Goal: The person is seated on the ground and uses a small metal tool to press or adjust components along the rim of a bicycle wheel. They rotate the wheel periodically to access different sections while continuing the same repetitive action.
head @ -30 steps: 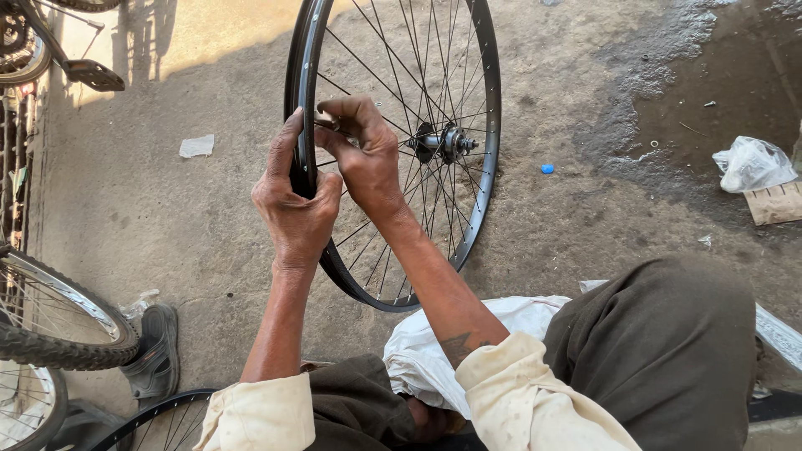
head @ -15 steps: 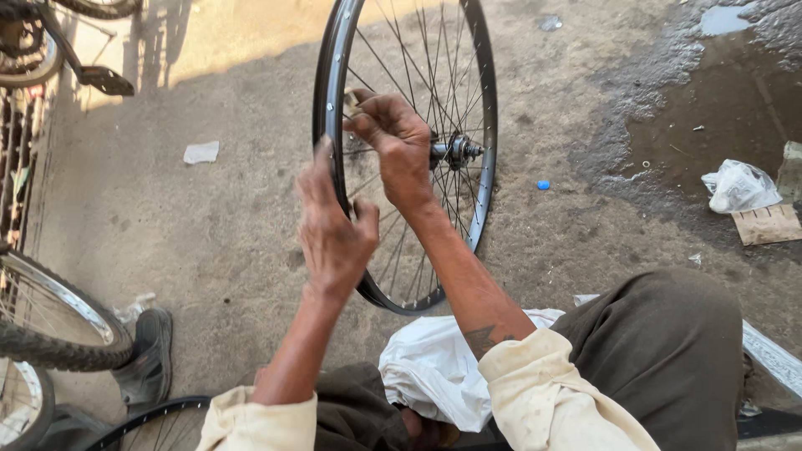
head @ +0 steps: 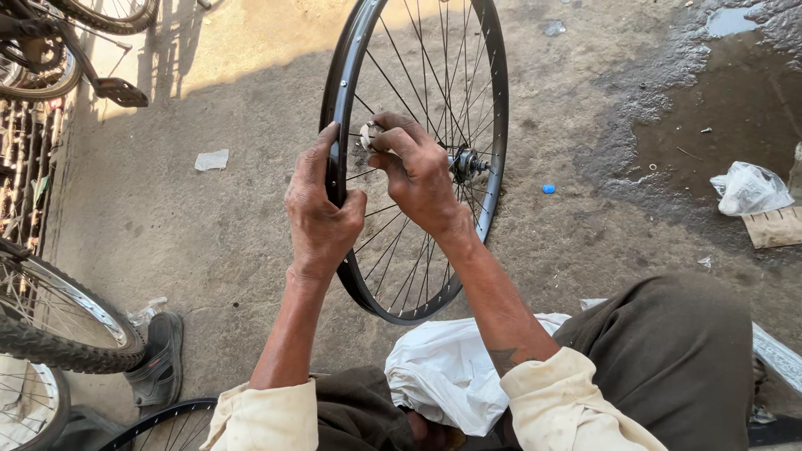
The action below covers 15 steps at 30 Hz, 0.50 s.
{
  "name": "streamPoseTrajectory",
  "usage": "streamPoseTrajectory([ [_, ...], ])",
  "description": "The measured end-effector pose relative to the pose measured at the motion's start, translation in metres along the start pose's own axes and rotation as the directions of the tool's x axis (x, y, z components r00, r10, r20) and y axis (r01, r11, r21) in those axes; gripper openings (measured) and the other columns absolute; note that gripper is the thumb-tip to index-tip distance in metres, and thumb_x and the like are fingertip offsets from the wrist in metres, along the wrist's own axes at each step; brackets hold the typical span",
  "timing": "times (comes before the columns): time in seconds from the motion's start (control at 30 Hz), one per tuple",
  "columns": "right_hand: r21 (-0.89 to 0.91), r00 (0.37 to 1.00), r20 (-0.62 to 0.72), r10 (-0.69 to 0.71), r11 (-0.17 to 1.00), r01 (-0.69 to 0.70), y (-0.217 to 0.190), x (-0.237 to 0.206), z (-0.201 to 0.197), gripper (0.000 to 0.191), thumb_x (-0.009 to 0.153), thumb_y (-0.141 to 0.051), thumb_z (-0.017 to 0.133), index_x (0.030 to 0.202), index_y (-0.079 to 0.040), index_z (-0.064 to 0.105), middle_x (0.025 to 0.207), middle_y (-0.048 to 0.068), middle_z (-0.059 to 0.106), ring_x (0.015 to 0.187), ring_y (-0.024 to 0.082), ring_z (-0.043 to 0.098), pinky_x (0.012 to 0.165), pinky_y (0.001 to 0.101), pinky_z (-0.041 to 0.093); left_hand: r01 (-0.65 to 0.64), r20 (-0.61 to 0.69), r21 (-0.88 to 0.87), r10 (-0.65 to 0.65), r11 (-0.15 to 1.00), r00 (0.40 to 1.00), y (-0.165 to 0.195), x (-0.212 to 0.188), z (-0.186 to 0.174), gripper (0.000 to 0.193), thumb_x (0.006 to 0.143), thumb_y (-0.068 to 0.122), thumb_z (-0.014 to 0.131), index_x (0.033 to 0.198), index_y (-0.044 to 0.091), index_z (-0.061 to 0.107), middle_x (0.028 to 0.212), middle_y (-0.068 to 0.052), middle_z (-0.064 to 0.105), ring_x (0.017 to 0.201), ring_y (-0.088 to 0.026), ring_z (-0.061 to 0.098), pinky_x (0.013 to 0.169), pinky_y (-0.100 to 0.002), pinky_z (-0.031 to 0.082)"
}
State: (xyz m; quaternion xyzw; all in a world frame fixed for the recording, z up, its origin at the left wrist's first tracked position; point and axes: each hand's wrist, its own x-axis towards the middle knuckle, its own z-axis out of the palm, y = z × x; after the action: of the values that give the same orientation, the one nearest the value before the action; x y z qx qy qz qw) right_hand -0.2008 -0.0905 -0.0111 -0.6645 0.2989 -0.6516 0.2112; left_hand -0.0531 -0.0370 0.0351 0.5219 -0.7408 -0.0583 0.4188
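Back on the rim now: left hand [head: 322, 213], which half a second ago hung loose off the wheel. Fingers wrapped shut around the black rim of the bare bicycle wheel [head: 493, 125], thumb up along its left edge. Wheel upright on the concrete floor [head: 209, 242], standing just in front of the knees. Right hand [head: 418, 171] reaching through between the spokes, just beside the left one, pinching a small silvery tool [head: 369, 134] near the rim. Hub [head: 468, 164] poking out right behind those knuckles. White plastic bag [head: 451, 372] bunched in the lap below the wheel. Off to the left, other tyred wheels [head: 58, 326] and a dark shoe [head: 159, 359]. Wet patch and another crumpled bag [head: 748, 188] over on the right.
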Motion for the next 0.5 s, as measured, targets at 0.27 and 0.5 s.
streamPoseTrajectory([
  [0.27, 0.37, 0.975, 0.169, 0.144, 0.908, -0.198, 0.02, 0.012, 0.01, 0.022, 0.094, 0.016, 0.06, 0.109, 0.003, 0.068, 0.121, 0.012, 0.071, 0.094, 0.018, 0.074, 0.087, 0.0274, 0.068, 0.072, 0.011, -0.004, -0.072, 0.997, 0.997, -0.011, 0.001, -0.003, 0.078, 0.075, -0.007, 0.064, 0.15, 0.007, 0.05, 0.102, -0.007, 0.061, 0.08, -0.013, 0.059, 0.071, -0.03, 0.056],
  [0.5, 0.505, 0.914, 0.334, 0.23, 0.775, -0.38, 0.04, 0.026, 0.009, 0.016, 0.103, -0.005, 0.062, 0.117, 0.0, 0.069, 0.095, 0.009, 0.074, 0.083, 0.013, 0.075, 0.076, 0.0255, 0.067, 0.079, -0.002, 0.0, -0.079, 0.997, 0.997, -0.013, 0.0, -0.005, 0.078, 0.073, -0.005, 0.064, 0.149, 0.008, 0.05, 0.096, -0.002, 0.06, 0.072, -0.009, 0.056, 0.065, -0.027, 0.054],
])
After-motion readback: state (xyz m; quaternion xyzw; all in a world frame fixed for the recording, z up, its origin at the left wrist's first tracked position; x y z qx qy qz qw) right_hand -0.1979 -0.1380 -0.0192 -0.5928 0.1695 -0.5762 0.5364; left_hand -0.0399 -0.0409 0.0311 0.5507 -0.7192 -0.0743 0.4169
